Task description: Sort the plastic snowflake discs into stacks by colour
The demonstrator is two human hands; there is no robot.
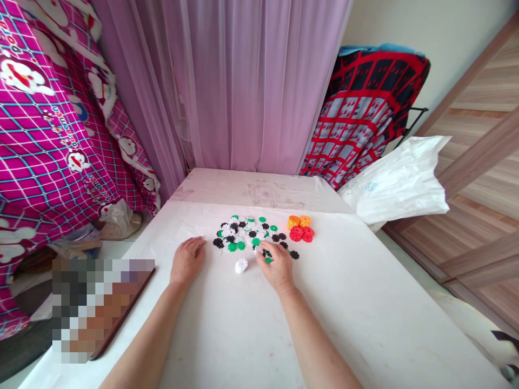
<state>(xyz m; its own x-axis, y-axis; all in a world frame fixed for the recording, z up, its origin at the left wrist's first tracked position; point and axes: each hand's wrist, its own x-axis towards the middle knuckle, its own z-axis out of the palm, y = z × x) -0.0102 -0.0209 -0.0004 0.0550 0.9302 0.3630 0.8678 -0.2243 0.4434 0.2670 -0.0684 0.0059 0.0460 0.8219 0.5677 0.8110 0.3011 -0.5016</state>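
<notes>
A loose spread of small notched plastic discs lies on the table, mixing white discs (242, 234), black discs (294, 255) and green discs (232, 247). My right hand (279, 266) is at the near right side of the spread, thumb and forefinger closing on a white disc (257, 249). To the left of the discs, my left hand (187, 260) rests on the tabletop with fingers loosely bent and nothing visible in it. Between my hands stands a short stack of white discs (241, 266), apart from the spread.
Orange disc stacks (299, 221) and red disc stacks (301, 234) stand right of the spread. The white-covered table (348, 302) carries a blurred, dark-edged flat object (117, 308) at left. A white plastic bag (401, 178) is by the right edge. Purple curtains (251, 86) hang behind.
</notes>
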